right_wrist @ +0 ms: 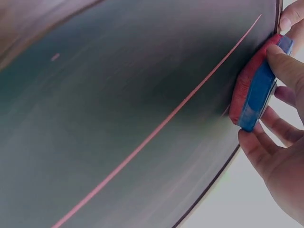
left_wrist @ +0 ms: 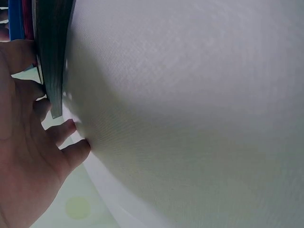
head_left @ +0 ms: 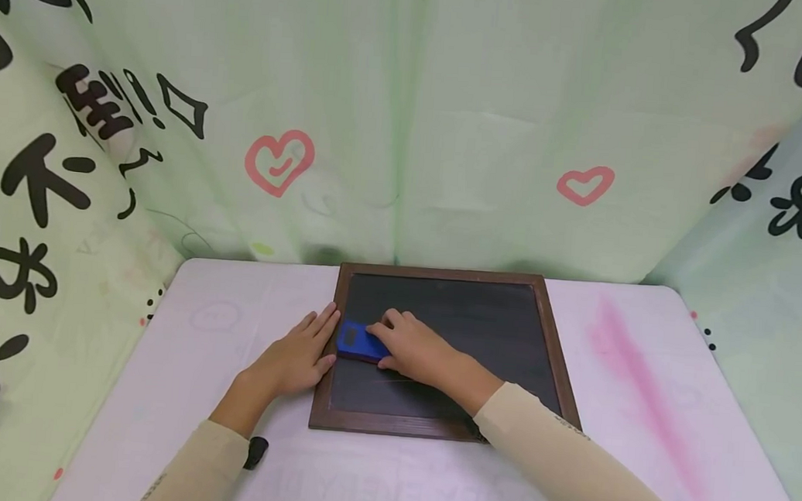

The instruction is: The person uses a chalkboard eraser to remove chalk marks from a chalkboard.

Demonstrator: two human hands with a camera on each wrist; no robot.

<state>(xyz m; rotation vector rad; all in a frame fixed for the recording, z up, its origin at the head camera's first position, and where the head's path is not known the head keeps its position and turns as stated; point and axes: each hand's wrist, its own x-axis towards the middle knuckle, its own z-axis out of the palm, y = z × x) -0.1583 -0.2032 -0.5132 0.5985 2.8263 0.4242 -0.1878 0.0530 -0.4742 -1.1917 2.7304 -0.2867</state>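
A small blackboard [head_left: 479, 326] with a brown wooden frame lies on the table. My right hand [head_left: 411, 348] grips a blue chalkboard eraser [head_left: 360, 342] at the board's left side, thumb on one long edge and fingers on the other. In the right wrist view, the eraser's red felt [right_wrist: 247, 88] is against the dark surface. A pink chalk line [right_wrist: 164, 124] runs diagonally across the board there, with a short pink mark [right_wrist: 55, 57] apart from it. My left hand [head_left: 299, 356] rests at the left side of the frame [head_left: 322, 389], fingers extended and fingertips at its edge.
The board stands on a white-covered table [head_left: 230, 301] with a pink smear [head_left: 642, 392] on the right. Pale green curtains [head_left: 486, 132] with black writing and red hearts enclose the back and both sides. A black object [head_left: 256, 453] sits at the left sleeve.
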